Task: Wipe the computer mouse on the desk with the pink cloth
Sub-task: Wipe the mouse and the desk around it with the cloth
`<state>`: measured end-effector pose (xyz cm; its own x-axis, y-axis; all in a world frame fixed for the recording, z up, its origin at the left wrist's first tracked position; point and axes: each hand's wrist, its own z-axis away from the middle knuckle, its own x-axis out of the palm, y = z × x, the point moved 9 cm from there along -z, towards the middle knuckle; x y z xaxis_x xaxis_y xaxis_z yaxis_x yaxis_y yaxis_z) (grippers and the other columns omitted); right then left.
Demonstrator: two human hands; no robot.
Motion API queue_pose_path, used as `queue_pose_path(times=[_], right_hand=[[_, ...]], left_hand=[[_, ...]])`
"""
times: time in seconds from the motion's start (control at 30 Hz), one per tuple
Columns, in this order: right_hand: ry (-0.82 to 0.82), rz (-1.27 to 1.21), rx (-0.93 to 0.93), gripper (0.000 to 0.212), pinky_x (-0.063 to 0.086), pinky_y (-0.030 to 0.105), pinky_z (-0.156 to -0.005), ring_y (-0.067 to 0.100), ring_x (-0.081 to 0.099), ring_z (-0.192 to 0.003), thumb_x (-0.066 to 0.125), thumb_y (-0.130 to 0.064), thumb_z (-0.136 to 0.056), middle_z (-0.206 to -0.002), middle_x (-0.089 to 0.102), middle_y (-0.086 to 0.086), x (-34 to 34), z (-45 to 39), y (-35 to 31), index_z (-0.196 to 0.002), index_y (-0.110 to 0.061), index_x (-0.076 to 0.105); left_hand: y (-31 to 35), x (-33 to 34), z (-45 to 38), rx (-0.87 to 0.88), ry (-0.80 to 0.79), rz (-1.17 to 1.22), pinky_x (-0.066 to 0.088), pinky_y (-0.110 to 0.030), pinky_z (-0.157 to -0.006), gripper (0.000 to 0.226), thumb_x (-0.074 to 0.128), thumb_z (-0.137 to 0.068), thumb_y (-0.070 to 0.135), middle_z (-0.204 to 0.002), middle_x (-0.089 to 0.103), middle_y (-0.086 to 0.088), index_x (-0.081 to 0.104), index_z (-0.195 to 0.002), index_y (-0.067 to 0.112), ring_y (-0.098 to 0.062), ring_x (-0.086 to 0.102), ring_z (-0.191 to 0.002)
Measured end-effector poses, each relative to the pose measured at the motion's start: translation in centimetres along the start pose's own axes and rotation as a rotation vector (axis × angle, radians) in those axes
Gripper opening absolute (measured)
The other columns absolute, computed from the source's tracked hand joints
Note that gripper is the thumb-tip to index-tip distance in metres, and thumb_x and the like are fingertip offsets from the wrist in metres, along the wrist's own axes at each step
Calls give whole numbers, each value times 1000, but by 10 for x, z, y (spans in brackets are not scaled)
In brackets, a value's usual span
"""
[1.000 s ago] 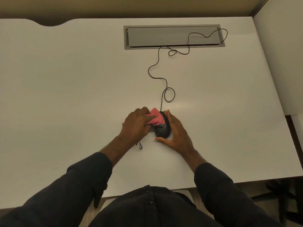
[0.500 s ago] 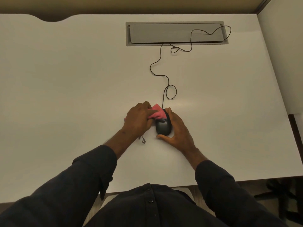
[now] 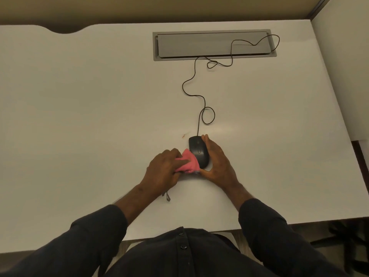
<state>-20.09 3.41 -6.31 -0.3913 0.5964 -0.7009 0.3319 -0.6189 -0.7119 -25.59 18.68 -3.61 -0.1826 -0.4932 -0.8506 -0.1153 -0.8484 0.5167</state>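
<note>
Nearest the body, two dark sleeves are reaching out over the white desk. The left hand is bunching the pink cloth, fingers curled closed around it, and is pressing it against the near-left flank of the computer mouse, at about 7 o'clock on the mouse body. A second ago the cloth was lying over the mouse's far end, near the buttons; it is now sitting low at the rear, so the top and the scroll wheel are showing bare again. That suggests the stroke is running front to back, and the wiping is well under way rather than finished, since the right flank is hidden under the other hand.

The right hand is cupping the mouse from 3 o'clock, fingers loosely spread along its side and thumb tucked at the near end, steadying it on the desk.

Beyond, at 12 o'clock, the cable is looping away toward the grey cable tray, lying slack.
</note>
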Motion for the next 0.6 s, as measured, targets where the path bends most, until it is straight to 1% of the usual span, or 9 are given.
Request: queue_pose_path(times=[0.07, 0.13, 0.3, 0.37, 0.47, 0.6], right_hand=[[-3, -2, 5, 108, 31, 37, -117, 17, 28, -146, 82, -47, -75, -159, 30, 5, 0, 0, -1, -154, -7, 20], [-2, 6, 3, 107, 31, 37, -117, 16, 28, -146, 81, -48, -76, -159, 30, 4, -1, 0, -2, -154, -8, 20], [-20, 3, 10, 109, 29, 29, -117, 16, 30, -145, 83, -48, -72, -159, 30, 4, -1, -1, -2, -154, -9, 22], [-27, 5, 15, 110, 29, 29, -118, 16, 30, -144, 83, -49, -72, -159, 29, 3, 0, -1, -1, -154, -10, 21], [-38, 7, 19, 110, 28, 30, -118, 16, 29, -145, 81, -51, -73, -160, 27, 2, 2, -1, 0, -155, -12, 20], [-39, 2, 25, 111, 28, 29, -118, 16, 29, -145, 80, -54, -73, -160, 26, 2, 4, -2, 3, -155, -13, 18]], left_hand=[[0, 2, 8, 6, -7, -3, 50, -39, -64, 40, 77, -76, 18, -101, 64, -2, 70, -115, 27, -25, 58, -81], [-5, -2, 5, -26, 23, 0, 51, -39, -65, 40, 78, -76, 16, -102, 64, -3, 71, -115, 27, -26, 58, -81], [-12, -20, -32, -64, 82, -9, 50, -39, -65, 29, 73, -82, 18, -97, 63, -7, 73, -110, 26, -27, 57, -80], [-12, -26, -51, -61, 84, -37, 49, -39, -65, 30, 72, -81, 17, -96, 63, -7, 74, -109, 26, -28, 57, -80], [-9, -29, -71, -44, 58, -70, 50, -40, -64, 24, 72, -83, 18, -94, 63, -8, 75, -106, 22, -29, 58, -80], [-4, -27, -66, -16, 45, -77, 50, -39, -65, 23, 72, -83, 19, -95, 64, -9, 76, -106, 20, -29, 59, -80]])
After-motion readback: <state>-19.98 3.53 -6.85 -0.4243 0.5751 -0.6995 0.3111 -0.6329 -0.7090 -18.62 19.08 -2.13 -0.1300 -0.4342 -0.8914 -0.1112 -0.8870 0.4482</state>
